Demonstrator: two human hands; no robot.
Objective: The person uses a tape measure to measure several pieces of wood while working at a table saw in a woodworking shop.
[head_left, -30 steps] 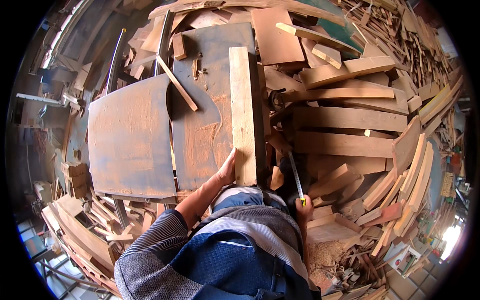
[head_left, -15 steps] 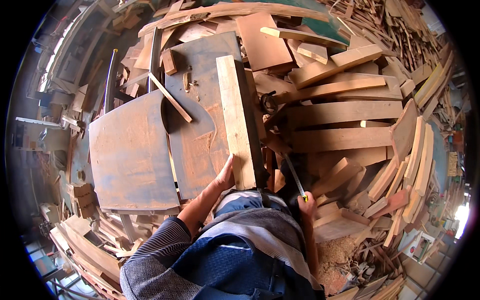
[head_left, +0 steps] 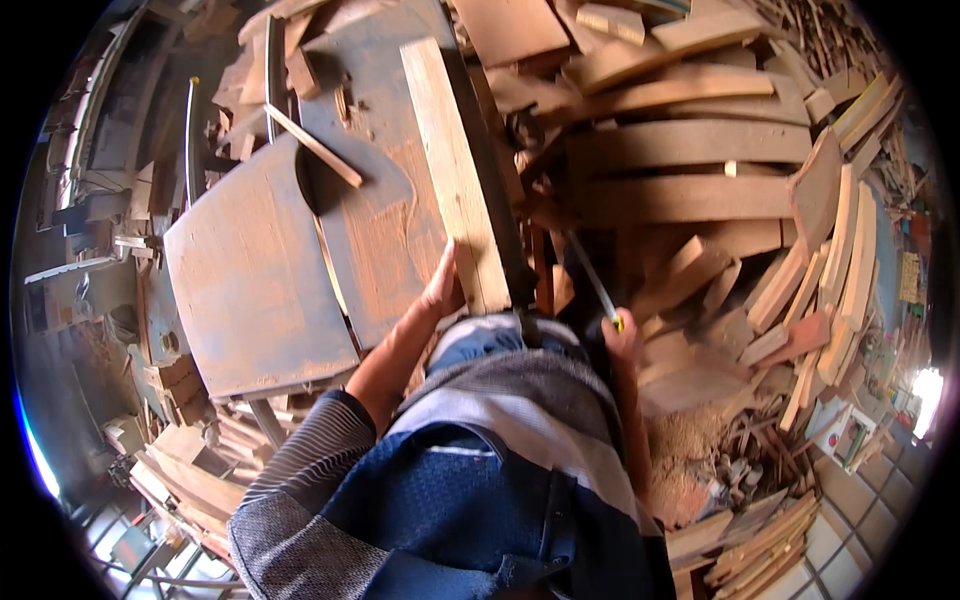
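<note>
A long pale wooden beam lies lengthwise along the right side of a metal saw table. My left hand grips the beam's left side close to its near end, and some of its fingers are hidden there. Off to the right of my body, my right hand is closed around a tape measure. Only a bit of the tape's yellow case shows. Its thin blade runs out from the hand, forward and to the left, toward the dark gap beside the table.
A thin wood strip and a small block rest on the table. To the right lies a large heap of boards, with upright offcuts beyond. Sawdust is piled at the lower right. More planks lie lower left.
The whole scene has moved up in the picture as my view shifted. Both hands keep their holds on the beam and the tape measure.
</note>
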